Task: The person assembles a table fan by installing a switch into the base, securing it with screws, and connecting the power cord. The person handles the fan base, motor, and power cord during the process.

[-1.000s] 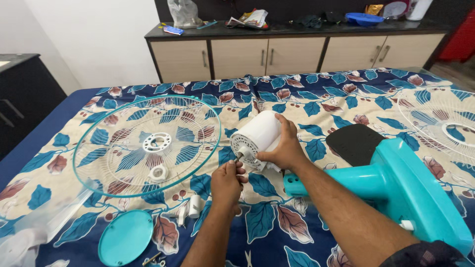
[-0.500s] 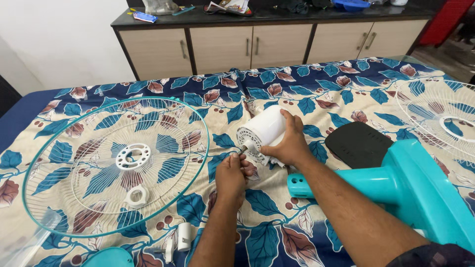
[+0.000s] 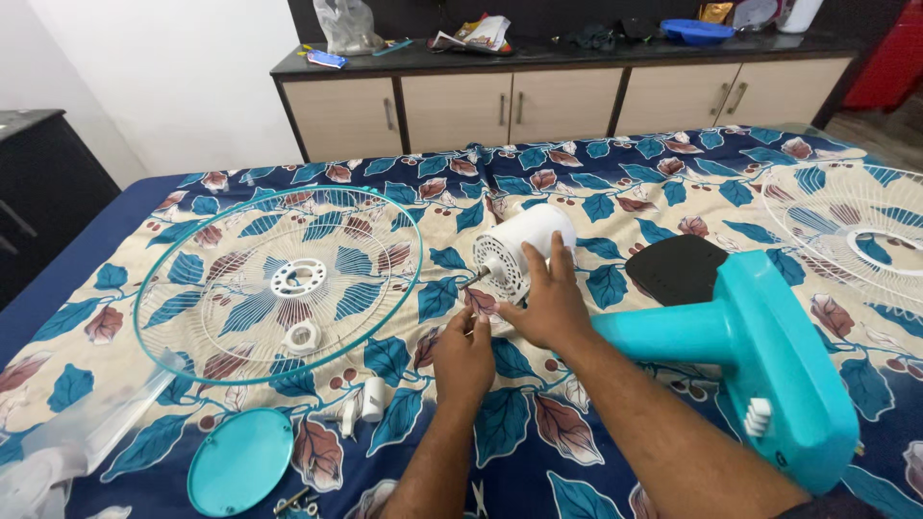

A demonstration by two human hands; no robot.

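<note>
Right hand (image 3: 546, 308) now off white motor housing (image 3: 524, 248), grip loose, empty; left hand (image 3: 464, 358) grip narrow, contents unclear.

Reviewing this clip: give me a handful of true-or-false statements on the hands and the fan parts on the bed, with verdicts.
1. The right hand rests against the white cylindrical fan motor housing. True.
2. The round wire fan guard with the teal rim stands upright against the cabinet. False: it lies flat on the leaf-patterned bedsheet.
3. The left hand is below the motor's shaft end, knuckles up. True.
4. The flat teal oval cover sits on top of the motor housing. False: it lies on the sheet near the lower left corner.
5. The teal plastic fan stand lies to the right of the right forearm. True.
</note>
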